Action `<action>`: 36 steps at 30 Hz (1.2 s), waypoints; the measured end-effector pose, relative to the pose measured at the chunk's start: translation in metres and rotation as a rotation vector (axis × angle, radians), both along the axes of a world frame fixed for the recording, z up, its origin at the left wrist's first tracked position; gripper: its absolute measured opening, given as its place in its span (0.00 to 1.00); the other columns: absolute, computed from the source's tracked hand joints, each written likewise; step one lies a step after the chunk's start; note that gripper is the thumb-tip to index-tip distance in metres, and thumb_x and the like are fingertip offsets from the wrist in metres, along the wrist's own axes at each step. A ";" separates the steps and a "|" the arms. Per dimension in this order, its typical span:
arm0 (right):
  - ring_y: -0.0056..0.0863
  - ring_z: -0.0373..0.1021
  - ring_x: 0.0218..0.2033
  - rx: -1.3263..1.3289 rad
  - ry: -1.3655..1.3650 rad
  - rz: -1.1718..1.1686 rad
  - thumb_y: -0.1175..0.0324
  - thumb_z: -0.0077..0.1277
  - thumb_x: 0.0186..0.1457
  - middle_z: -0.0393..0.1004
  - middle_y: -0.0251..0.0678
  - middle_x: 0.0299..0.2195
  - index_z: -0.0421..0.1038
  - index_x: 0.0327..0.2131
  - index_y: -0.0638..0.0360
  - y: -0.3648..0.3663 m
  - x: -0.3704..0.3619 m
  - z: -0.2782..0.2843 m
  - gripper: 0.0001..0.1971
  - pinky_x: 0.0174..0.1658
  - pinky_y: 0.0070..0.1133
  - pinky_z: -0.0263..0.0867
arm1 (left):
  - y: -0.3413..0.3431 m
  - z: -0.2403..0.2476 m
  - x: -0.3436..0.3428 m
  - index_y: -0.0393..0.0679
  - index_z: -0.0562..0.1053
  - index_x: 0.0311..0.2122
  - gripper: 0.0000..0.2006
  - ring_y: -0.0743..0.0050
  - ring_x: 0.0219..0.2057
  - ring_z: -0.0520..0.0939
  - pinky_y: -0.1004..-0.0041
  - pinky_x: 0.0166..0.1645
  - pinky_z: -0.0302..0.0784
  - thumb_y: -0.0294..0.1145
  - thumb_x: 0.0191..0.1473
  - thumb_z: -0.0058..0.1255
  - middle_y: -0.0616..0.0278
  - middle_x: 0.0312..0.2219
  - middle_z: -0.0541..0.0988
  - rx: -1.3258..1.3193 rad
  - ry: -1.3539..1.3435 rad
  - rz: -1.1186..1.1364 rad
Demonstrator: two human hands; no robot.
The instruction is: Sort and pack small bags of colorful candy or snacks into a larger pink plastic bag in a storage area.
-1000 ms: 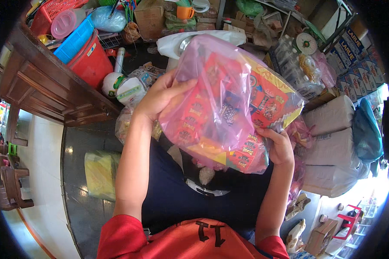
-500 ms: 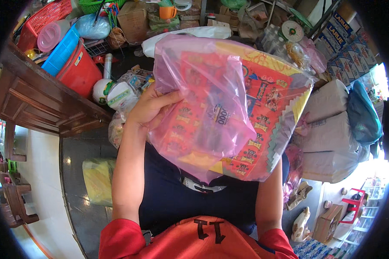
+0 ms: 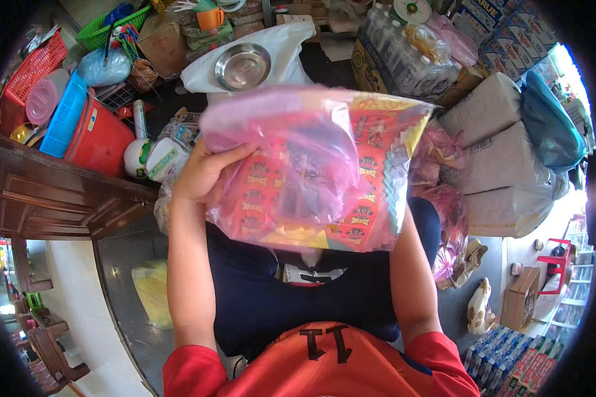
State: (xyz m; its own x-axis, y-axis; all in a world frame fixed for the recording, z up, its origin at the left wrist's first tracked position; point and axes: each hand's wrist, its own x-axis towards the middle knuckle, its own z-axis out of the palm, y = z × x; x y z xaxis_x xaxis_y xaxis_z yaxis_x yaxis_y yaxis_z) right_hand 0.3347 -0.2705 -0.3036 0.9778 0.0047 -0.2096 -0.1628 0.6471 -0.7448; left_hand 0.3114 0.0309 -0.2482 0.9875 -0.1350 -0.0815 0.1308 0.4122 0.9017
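My left hand (image 3: 204, 173) grips the left side of a pink translucent plastic bag (image 3: 281, 135), its thumb on top and the other fingers behind. Against the bag lies a wide, flat red-and-yellow sheet (image 3: 376, 192) printed with rows of small figures, in clear plastic. Part of this sheet shows through the pink film; I cannot tell how far it is inside the bag. My right forearm (image 3: 412, 278) rises to the sheet's lower right edge. Behind the sheet my right hand is hidden. Both things are held above my lap.
Beyond the bag, a steel bowl (image 3: 242, 66) rests on white plastic (image 3: 291, 46). A red tub (image 3: 99, 135) and a wooden door panel (image 3: 66, 188) stand left. Wrapped white bundles (image 3: 503, 165) are stacked right. Yellow plastic (image 3: 152, 291) lies on the floor at left.
The pink bag and sheet have moved lower and left in view, tilting flatter. My left hand keeps its grip. The view has shifted, so the steel bowl now shows.
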 end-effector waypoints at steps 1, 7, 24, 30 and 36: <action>0.19 0.71 0.29 -0.040 0.006 -0.011 0.58 0.44 0.63 0.76 0.31 0.32 0.73 0.43 0.61 -0.004 0.004 0.000 0.17 0.30 0.17 0.66 | 0.004 -0.001 0.003 0.37 0.72 0.49 0.18 0.72 0.45 0.80 0.70 0.53 0.74 0.19 0.52 0.57 0.60 0.43 0.79 0.069 -0.026 -0.036; 0.17 0.71 0.30 -0.793 -0.119 0.029 0.66 0.44 0.61 0.76 0.30 0.32 0.75 0.39 0.64 -0.025 0.013 0.016 0.12 0.31 0.15 0.65 | 0.021 -0.010 0.011 0.35 0.74 0.46 0.15 0.72 0.41 0.82 0.72 0.50 0.76 0.19 0.51 0.56 0.59 0.40 0.81 0.139 -0.003 0.009; 0.30 0.74 0.43 0.357 0.026 0.135 0.63 0.43 0.63 0.77 0.36 0.42 0.68 0.47 0.60 -0.013 0.004 0.056 0.14 0.50 0.30 0.68 | 0.043 -0.006 0.021 0.34 0.76 0.41 0.12 0.62 0.39 0.84 0.67 0.46 0.80 0.18 0.49 0.51 0.52 0.37 0.82 0.044 0.120 0.140; 0.14 0.69 0.35 -0.283 -0.175 0.014 0.79 0.49 0.55 0.72 0.28 0.34 0.66 0.38 0.58 -0.009 0.005 0.042 0.07 0.38 0.13 0.65 | 0.040 -0.007 0.021 0.36 0.75 0.43 0.13 0.62 0.38 0.83 0.65 0.45 0.81 0.20 0.50 0.51 0.55 0.37 0.81 0.060 0.076 0.211; 0.11 0.66 0.36 -0.410 -0.351 -0.215 0.74 0.49 0.61 0.72 0.26 0.35 0.68 0.41 0.62 -0.008 0.013 0.028 0.06 0.40 0.13 0.63 | 0.039 -0.006 0.021 0.34 0.76 0.41 0.13 0.64 0.39 0.83 0.69 0.47 0.79 0.17 0.48 0.52 0.54 0.37 0.82 -0.006 0.076 0.263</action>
